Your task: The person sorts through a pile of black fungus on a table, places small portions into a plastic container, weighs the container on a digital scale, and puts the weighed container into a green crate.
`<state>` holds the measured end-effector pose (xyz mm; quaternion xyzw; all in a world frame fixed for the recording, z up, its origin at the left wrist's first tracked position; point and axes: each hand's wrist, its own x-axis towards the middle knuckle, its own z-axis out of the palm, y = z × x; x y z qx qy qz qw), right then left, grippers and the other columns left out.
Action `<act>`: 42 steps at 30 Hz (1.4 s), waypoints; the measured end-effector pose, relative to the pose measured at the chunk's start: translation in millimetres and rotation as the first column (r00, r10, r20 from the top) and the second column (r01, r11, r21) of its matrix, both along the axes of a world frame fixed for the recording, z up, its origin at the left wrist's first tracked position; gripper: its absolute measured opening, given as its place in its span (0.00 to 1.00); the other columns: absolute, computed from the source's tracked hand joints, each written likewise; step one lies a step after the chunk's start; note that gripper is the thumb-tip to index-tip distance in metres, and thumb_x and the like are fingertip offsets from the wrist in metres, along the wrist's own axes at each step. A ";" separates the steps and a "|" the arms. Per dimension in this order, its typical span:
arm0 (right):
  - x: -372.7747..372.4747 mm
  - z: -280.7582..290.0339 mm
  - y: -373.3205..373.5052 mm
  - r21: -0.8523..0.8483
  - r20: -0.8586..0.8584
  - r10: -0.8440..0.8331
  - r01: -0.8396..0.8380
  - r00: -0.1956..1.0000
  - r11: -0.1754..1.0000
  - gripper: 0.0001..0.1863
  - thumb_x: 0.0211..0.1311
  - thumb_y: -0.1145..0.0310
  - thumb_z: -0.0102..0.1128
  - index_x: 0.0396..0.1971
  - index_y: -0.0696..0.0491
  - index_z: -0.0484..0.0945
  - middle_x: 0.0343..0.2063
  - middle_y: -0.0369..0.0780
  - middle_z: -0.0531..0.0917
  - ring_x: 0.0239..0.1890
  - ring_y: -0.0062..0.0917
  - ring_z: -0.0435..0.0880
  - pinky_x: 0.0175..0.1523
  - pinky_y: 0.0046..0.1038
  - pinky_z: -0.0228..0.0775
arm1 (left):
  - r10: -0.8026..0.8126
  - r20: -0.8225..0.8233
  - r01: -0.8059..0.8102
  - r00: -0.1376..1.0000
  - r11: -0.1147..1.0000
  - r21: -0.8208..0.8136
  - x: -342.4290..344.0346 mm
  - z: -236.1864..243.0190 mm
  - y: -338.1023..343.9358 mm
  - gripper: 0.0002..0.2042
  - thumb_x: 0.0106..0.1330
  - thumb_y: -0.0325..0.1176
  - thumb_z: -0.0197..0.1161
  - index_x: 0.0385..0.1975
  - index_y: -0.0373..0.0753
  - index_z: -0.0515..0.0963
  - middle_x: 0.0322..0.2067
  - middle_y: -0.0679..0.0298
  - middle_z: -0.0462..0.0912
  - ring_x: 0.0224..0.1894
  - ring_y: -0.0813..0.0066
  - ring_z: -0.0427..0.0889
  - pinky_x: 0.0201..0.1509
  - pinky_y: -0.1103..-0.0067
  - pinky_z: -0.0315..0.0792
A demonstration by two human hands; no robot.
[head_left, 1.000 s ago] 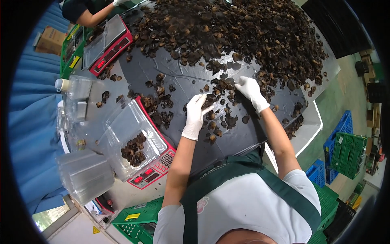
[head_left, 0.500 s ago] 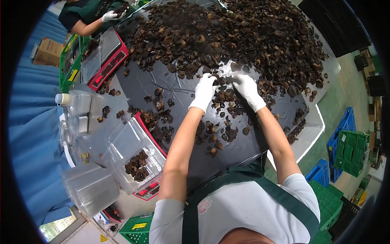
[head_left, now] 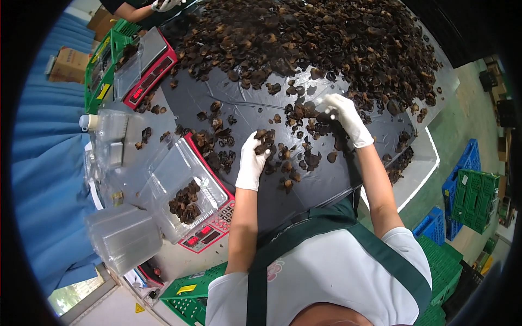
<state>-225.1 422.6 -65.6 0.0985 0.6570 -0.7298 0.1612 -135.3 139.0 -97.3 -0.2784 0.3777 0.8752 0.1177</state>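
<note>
My white-gloved left hand [head_left: 250, 164] is closed around a few dark brown wood ear mushrooms [head_left: 265, 139], held over the near part of the black-covered table [head_left: 228, 89]. To its right, my right hand [head_left: 348, 117], also gloved, hovers with fingers apart and slightly curled beside a loose cluster of wood ears [head_left: 302, 111]. Nothing shows between its fingers. A big heap of wood ears [head_left: 304, 41] spreads over the far side. At my left, a clear plastic tub [head_left: 173, 169] rests on a red scale [head_left: 209, 237], with a small pile of wood ears [head_left: 185, 204] inside.
Stacked clear tubs [head_left: 124, 239] stand left of the scale. Farther back are a second red scale [head_left: 155, 73] and a green crate [head_left: 103, 70]. Another person's gloved hand [head_left: 163, 5] shows at the top. Green crates [head_left: 476, 198] and blue pallets [head_left: 462, 168] sit at the right.
My left hand has come back toward me and left, now holding wood ears. My right hand has moved slightly right, its fingers lifted off the mushrooms.
</note>
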 end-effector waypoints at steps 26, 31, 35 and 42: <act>-25.6 -16.5 -65.0 0.944 0.044 0.514 -0.204 0.856 0.260 0.20 0.49 0.55 0.65 0.38 0.54 0.80 0.35 0.44 0.84 0.40 0.33 0.83 0.44 0.32 0.75 | -0.236 0.245 0.148 0.940 -0.365 -0.919 -25.9 -3.0 -12.6 0.21 0.59 0.35 0.61 0.54 0.47 0.69 0.54 0.62 0.68 0.47 0.62 0.77 0.46 0.69 0.74; -17.2 -11.0 -57.7 0.808 -0.122 0.444 -0.171 0.888 0.564 0.18 0.52 0.55 0.63 0.34 0.54 0.78 0.27 0.41 0.83 0.32 0.28 0.81 0.41 0.28 0.72 | -0.280 -0.067 -0.087 0.958 -0.056 -0.995 -31.9 12.7 -5.0 0.12 0.58 0.32 0.62 0.41 0.42 0.77 0.40 0.62 0.80 0.40 0.65 0.80 0.45 0.74 0.73; 7.7 7.2 -29.0 -0.076 0.069 0.051 -0.046 0.996 0.996 0.16 0.62 0.57 0.54 0.26 0.54 0.78 0.20 0.30 0.78 0.18 0.12 0.67 0.23 0.15 0.53 | -0.341 -0.285 -0.210 0.896 0.241 -0.948 -58.8 8.5 3.6 0.14 0.57 0.29 0.63 0.43 0.38 0.78 0.39 0.60 0.81 0.40 0.71 0.80 0.47 0.78 0.72; 25.3 -10.8 17.0 -0.627 0.233 -0.011 0.159 0.972 0.763 0.19 0.63 0.60 0.45 0.43 0.59 0.77 0.38 0.43 0.82 0.30 0.28 0.77 0.34 0.24 0.67 | -0.592 0.044 -0.137 0.805 -0.257 -0.957 -137.0 -2.2 51.8 0.17 0.55 0.33 0.61 0.47 0.48 0.75 0.47 0.61 0.71 0.40 0.58 0.79 0.42 0.68 0.74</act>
